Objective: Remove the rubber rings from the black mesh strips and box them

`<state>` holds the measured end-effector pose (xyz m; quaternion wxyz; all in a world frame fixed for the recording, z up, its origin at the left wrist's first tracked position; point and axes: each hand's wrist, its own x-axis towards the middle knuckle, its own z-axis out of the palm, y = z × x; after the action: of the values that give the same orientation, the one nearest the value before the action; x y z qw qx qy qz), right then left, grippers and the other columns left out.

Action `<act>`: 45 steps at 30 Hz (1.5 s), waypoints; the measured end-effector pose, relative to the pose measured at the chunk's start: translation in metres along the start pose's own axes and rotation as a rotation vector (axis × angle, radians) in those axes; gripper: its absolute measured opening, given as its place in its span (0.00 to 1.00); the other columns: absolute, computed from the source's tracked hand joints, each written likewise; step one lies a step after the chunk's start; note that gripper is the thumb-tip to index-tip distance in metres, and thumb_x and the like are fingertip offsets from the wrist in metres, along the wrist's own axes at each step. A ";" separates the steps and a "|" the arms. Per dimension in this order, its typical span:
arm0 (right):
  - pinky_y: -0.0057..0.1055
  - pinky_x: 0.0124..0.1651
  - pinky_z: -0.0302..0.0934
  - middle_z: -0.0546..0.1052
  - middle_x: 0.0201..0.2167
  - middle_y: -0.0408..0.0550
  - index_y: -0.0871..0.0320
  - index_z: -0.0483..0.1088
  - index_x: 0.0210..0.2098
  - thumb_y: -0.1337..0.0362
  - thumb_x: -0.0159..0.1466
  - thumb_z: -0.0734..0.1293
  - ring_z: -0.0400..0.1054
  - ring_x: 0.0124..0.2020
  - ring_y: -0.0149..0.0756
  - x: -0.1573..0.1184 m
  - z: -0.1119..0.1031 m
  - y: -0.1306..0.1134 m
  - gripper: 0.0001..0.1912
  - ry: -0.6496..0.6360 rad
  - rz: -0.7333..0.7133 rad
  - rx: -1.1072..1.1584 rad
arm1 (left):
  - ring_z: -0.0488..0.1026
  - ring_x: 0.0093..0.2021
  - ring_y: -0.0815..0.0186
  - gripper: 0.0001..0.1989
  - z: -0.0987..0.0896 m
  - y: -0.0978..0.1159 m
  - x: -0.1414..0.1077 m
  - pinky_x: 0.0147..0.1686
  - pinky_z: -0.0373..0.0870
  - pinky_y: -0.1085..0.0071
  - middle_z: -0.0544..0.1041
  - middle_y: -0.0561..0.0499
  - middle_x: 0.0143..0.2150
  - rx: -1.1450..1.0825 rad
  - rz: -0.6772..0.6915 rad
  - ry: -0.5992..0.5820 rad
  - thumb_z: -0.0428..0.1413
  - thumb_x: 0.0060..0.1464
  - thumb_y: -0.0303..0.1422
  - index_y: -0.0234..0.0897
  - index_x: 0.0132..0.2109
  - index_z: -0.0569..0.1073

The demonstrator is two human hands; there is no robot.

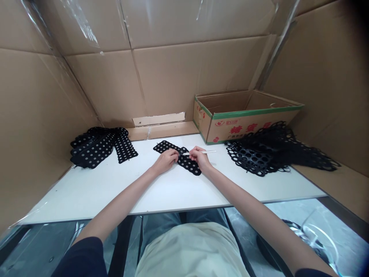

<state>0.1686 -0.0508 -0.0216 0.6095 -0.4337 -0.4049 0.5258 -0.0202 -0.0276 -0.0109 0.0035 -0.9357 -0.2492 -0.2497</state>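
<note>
A small black piece of fabric with rows of round holes (pixel 188 163) lies flat at the middle of the white table. My left hand (pixel 166 161) rests on its near left edge, fingers pinched together on the fabric. In my right hand (pixel 200 157) is a thin white pen-like tool (pixel 210 151), gripped between thumb and fingers. Its tip points left and meets the fabric beside my left fingertips. What the tip does there is too small to make out.
At the left lies a pile of similar black perforated pieces (pixel 93 150). Tangled black mesh with larger holes (pixel 259 154) spreads at the right, in front of an open cardboard box with green edging (pixel 206 125). Cardboard walls (pixel 184 73) enclose the white table (pixel 109 192).
</note>
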 end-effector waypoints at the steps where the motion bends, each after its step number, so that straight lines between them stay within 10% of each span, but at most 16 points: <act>1: 0.23 0.18 0.45 0.67 0.11 0.40 0.59 0.60 0.14 0.69 0.44 0.64 0.55 0.14 0.24 0.000 -0.001 -0.001 0.07 0.014 -0.007 -0.012 | 0.66 0.41 0.67 0.10 0.000 0.001 0.000 0.40 0.62 0.71 0.70 0.49 0.39 0.010 0.004 -0.009 0.45 0.46 0.18 0.35 0.29 0.67; 14: 0.23 0.17 0.43 0.65 0.10 0.39 0.59 0.59 0.14 0.69 0.44 0.63 0.53 0.13 0.24 -0.001 0.002 -0.001 0.07 -0.093 -0.076 -0.150 | 0.68 0.33 0.66 0.06 -0.007 -0.012 0.000 0.34 0.59 0.70 0.73 0.51 0.30 0.342 0.040 -0.098 0.48 0.52 0.27 0.36 0.35 0.70; 45: 0.26 0.18 0.52 0.68 0.13 0.41 0.58 0.62 0.19 0.55 0.47 0.70 0.60 0.15 0.29 -0.004 0.003 0.008 0.15 -0.215 -0.160 -0.313 | 0.68 0.36 0.66 0.07 -0.004 -0.007 -0.004 0.32 0.63 0.72 0.73 0.48 0.30 0.208 0.002 -0.037 0.50 0.50 0.26 0.35 0.30 0.73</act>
<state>0.1633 -0.0536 -0.0290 0.5278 -0.4308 -0.5777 0.4496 -0.0282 -0.0243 -0.0102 0.0961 -0.9349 -0.2730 -0.2052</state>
